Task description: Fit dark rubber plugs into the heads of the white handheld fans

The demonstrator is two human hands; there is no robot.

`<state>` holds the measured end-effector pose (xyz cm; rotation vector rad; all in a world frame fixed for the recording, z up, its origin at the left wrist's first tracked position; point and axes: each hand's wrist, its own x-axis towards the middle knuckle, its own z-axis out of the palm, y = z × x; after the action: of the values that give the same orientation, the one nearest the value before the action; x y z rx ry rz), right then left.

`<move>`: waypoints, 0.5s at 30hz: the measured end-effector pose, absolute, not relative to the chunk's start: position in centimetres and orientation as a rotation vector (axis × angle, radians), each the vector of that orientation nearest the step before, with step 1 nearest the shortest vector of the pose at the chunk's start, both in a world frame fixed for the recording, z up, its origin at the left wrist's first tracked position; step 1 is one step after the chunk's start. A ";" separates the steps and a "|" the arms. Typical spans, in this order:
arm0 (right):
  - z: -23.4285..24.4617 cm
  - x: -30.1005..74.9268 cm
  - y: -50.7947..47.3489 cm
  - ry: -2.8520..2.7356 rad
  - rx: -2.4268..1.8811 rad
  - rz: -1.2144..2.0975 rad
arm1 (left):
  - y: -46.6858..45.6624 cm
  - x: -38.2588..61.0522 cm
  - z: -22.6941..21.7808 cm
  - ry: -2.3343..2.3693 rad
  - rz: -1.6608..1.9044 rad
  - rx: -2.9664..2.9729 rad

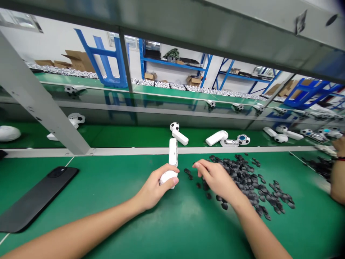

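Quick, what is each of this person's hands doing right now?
Left hand: closed, holding a long white plastic device.
Right hand: open, nothing visible in it, over a scattered pile of small black pieces.

Glossy white plastic housing [169,172] is being gripped at 12 o'clock; matt black pieces [249,183] are lying at 2 o'clock.

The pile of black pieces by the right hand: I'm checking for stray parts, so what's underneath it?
The pile of black pieces shows green bench mat between its scattered outer pieces; where they lie heaped, whatever is beneath is covered and cannot be seen.
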<state>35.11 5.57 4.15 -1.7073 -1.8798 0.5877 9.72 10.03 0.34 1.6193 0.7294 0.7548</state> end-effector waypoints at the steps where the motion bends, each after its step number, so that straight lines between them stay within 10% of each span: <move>1: 4.2 36.4 5.7 -1.907 -1.776 0.496 | 10.1 9.6 0.5 0.731 0.738 1.591; 15: 3.5 39.2 6.4 -2.078 -1.939 0.304 | 9.9 9.2 0.0 0.720 0.778 1.777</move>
<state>39.22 6.42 3.51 -1.9390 -2.0783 0.3045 9.25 9.92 -0.03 1.7767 0.7203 0.7776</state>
